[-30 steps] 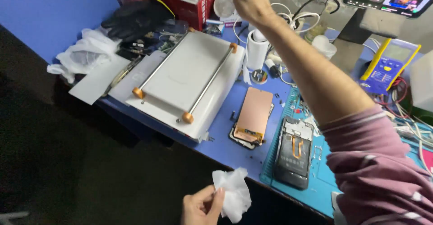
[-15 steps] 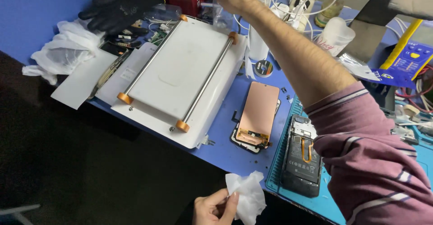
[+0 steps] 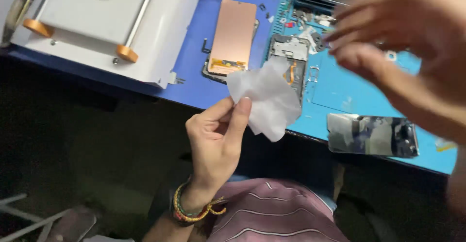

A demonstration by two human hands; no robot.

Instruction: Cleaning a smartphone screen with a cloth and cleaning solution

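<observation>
White tissue, crumpled, sits at centre frame, pinched at its lower left corner between thumb and index finger of the left hand. Left hand is raised palm-up in the lower middle of the frame, over the dark area in front of the bench edge; braided thread bands circle its wrist. The tissue overlaps, in view, the lower part of an opened phone chassis lying on the bench behind it.

Right hand occupies the upper right of the frame, motion-blurred, fingers spread and slightly curled; nothing visibly in its grasp, though blur prevents a firm reading. It hovers above the light blue work mat.

On the mat, lower right of the tissue: a glossy reflective phone panel, lying flat near the bench edge. Just left of the chassis, on the darker blue bench surface, a copper-coloured display back lies lengthwise. Upper left of frame: white flat heating plate unit with metal rails and orange knobs. Small loose parts are scattered on the mat at upper centre-right. Striped maroon garment at the bottom centre.
</observation>
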